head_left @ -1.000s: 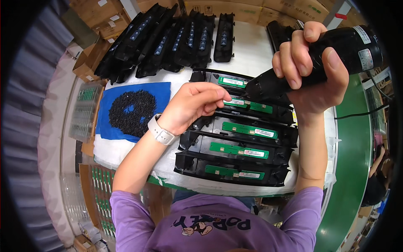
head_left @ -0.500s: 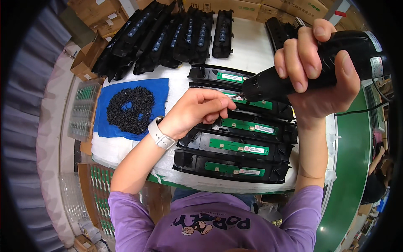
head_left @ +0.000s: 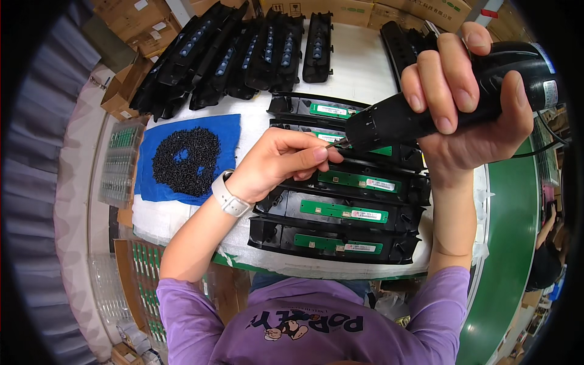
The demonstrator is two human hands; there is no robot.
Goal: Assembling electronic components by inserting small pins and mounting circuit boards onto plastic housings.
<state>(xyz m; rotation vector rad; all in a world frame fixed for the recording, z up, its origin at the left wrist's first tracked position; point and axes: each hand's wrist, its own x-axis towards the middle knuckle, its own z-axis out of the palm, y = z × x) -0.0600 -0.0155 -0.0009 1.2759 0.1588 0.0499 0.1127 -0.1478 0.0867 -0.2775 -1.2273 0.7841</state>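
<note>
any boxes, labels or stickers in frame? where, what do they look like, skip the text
Cardboard boxes: brown, along the table's far edge, with pale stickers and dark print.
More cardboard boxes: brown, far left corner, white labels on top, one open.
White stickers: small rectangles on the green circuit boards in the black housings below the left hand.
Label: pale band at the rear of the black electric screwdriver in the right hand.

My right hand (head_left: 468, 103) grips a black electric screwdriver (head_left: 426, 109), tip at my left hand's (head_left: 280, 161) pinched fingertips (head_left: 321, 153). Black housings with green circuit boards (head_left: 344, 210) lie below. Black screws (head_left: 185, 161) rest on a blue cloth (head_left: 225, 131).
</note>
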